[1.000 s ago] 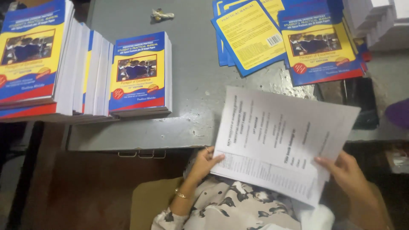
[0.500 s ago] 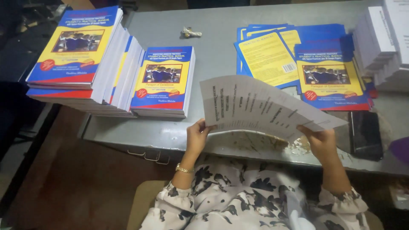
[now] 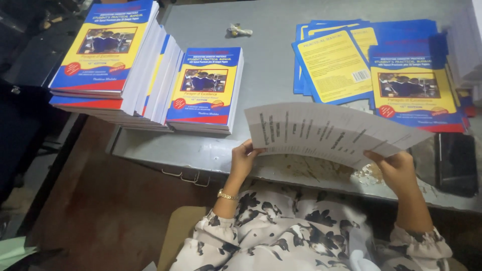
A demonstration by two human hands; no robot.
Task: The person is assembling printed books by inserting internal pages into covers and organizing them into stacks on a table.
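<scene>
Once tipped from upright to nearly flat over the grey metal table point(image 3: 271, 75), white printed unbound page block point(image 3: 331, 133) held low, left hand point(image 3: 244, 159) and right hand point(image 3: 396, 168) fingers clamped on opposite ends.

**Printed sheets held flat over the near table edge**

A stack of white printed sheets point(image 3: 331, 133), covered in black text running sideways, is held nearly level, seen almost edge-on. It hovers above the near edge of the grey table, right of centre, its left and right ends gripped.
</scene>
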